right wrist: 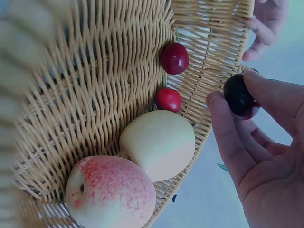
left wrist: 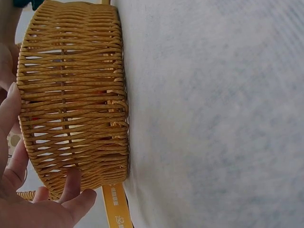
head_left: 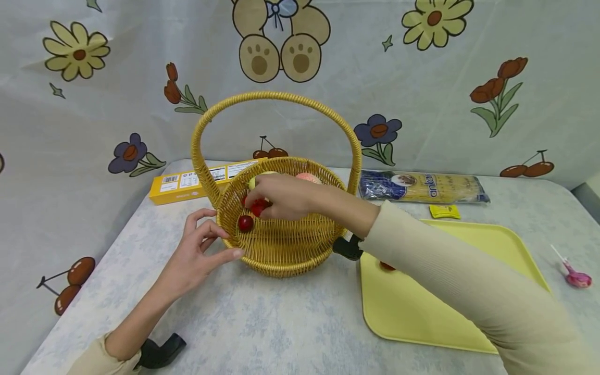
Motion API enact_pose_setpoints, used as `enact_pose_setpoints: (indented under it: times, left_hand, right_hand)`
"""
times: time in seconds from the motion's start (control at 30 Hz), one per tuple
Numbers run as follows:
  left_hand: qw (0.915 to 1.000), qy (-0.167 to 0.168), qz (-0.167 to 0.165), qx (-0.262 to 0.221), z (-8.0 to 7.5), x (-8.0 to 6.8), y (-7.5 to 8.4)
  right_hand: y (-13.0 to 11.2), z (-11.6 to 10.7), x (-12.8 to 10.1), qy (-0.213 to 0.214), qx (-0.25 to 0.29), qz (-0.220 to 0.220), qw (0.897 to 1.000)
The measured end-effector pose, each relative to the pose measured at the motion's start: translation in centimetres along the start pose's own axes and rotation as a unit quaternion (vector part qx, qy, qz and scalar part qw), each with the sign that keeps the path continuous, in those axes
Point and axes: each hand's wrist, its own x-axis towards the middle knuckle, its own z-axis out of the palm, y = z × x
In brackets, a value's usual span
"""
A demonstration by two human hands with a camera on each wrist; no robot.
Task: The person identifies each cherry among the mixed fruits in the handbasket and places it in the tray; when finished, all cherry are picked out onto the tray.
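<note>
A woven yellow basket [head_left: 281,250] with a tall hoop handle stands mid-table. My right hand [head_left: 257,205] reaches inside it, and thumb and fingers pinch a dark red cherry [right wrist: 240,96] above the basket's rim. On the basket floor lie two more cherries [right wrist: 174,58] [right wrist: 168,99], a pale yellow fruit [right wrist: 159,142] and a pink-red apple [right wrist: 111,192]. My left hand [head_left: 216,242] rests against the basket's outer wall [left wrist: 76,95] at its left side, with thumb and fingertips touching the weave and nothing held.
A yellow tray [head_left: 469,271] lies right of the basket; a small red thing [head_left: 387,266] on it peeks from under my sleeve. Behind are a pasta packet [head_left: 422,186], a yellow box [head_left: 201,179] and a yellow sachet [head_left: 444,211]. A pink lollipop [head_left: 576,277] lies far right.
</note>
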Motion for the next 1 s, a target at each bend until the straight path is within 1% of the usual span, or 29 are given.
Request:
enact_pose_setpoints:
  times: [0.2, 0.37, 0.6, 0.7, 0.83, 1.0]
  left_hand:
    - [1.0, 0.0, -0.002, -0.001, 0.1, 0.0, 0.1]
    - [1.0, 0.0, -0.005, 0.003, 0.1, 0.0, 0.1]
    - [1.0, 0.003, -0.002, -0.002, -0.1, 0.0, 0.1]
    - [1.0, 0.005, 0.003, -0.006, -0.2, 0.0, 0.1]
    - [0.9998, 0.004, 0.011, -0.016, -0.1, 0.0, 0.0]
    - [0.9997, 0.002, 0.014, -0.018, 0.0, 0.0, -0.1]
  right_hand:
    - [-0.3, 0.1, -2.2, 0.037, 0.02, 0.009, 0.999]
    - [-0.2, 0.3, -3.9, 0.079, 0.044, 0.021, 0.996]
    - [0.0, 0.4, -6.4, 0.136, 0.061, -0.025, 0.989]
    - [0.0, 0.5, -7.9, 0.153, 0.097, -0.025, 0.983]
    - [-0.1, 0.7, -10.2, 0.167, 0.141, -0.006, 0.976]
    - [0.0, 1.1, -13.3, 0.179, 0.144, 0.033, 0.973]
